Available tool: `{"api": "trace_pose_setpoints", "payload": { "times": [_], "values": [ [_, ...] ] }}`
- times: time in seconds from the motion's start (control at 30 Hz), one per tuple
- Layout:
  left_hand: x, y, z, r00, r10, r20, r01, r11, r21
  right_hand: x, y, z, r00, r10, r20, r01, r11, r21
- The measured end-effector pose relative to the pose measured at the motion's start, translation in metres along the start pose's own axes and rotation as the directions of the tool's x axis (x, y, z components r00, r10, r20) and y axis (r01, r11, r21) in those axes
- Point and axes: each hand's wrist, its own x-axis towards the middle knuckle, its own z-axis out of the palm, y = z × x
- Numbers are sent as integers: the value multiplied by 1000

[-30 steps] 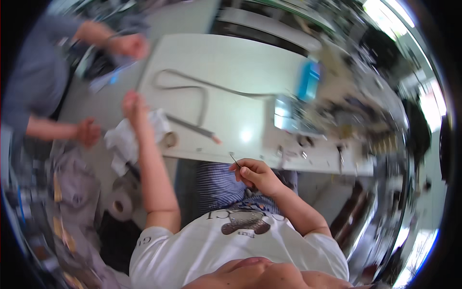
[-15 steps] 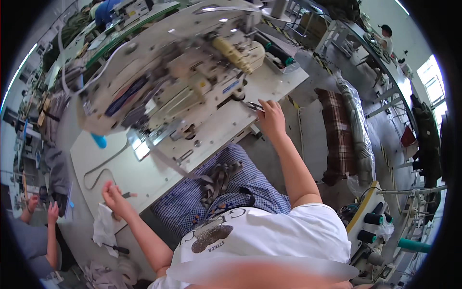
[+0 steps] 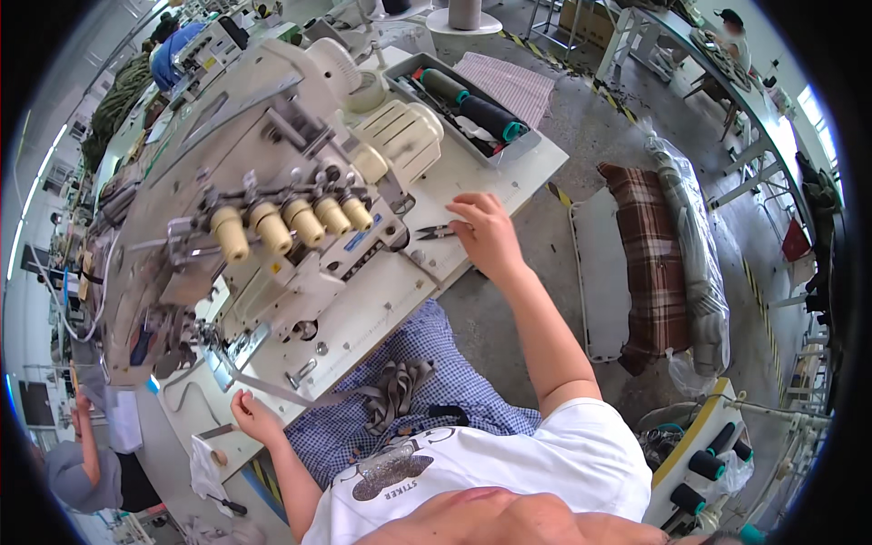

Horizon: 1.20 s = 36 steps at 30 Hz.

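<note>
Small dark pointed metal snips just right of beige metal sewing machine, on or just above white tabletop; right hand at handle end, fingers loosely bent, cannot tell if gripping; left hand loosely uncurled, seemingly empty, front-left of machine, near flat grey fabric strip; loose hold could drop snips; tugging slack strip could snag it

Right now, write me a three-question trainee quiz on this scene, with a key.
1. Which of the wearer's hands is nearer the small dark snips?
2. True or false: the bundle of grey strips lies in the tray of thread spools.
3. How many cream knobs stand in the row on the sewing machine?

Key:
1. The right hand.
2. False; it lies on the wearer's lap.
3. Five.
</note>
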Motion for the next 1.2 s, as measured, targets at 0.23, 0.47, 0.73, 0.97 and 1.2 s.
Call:
{"api": "trace_pose_setpoints", "payload": {
  "times": [0.23, 0.47, 0.73, 0.97, 1.2],
  "values": [
    [-3, 0, 2, 996, 84, -5, -82, 983, 166, 75, 34, -59, 933, -18, -360, 39, 998, 51],
    [-3, 2, 1, 984, 177, -13, -163, 931, 328, 134, 69, -70, 966, 100, -240, -108, 994, -19],
    [-5, 9, 3, 989, 149, -14, -137, 942, 307, 169, 83, -57, 982, 185, -35, -188, 965, -182],
    [-8, 18, 3, 979, 202, 35, -202, 926, 319, 218, 83, -32, 941, 278, 194, -173, 887, -428],
    [-13, 50, 10, 989, 148, 4, -140, 926, 350, 229, 88, 9, 923, 333, 190, -132, 740, -659]
  ]
}}
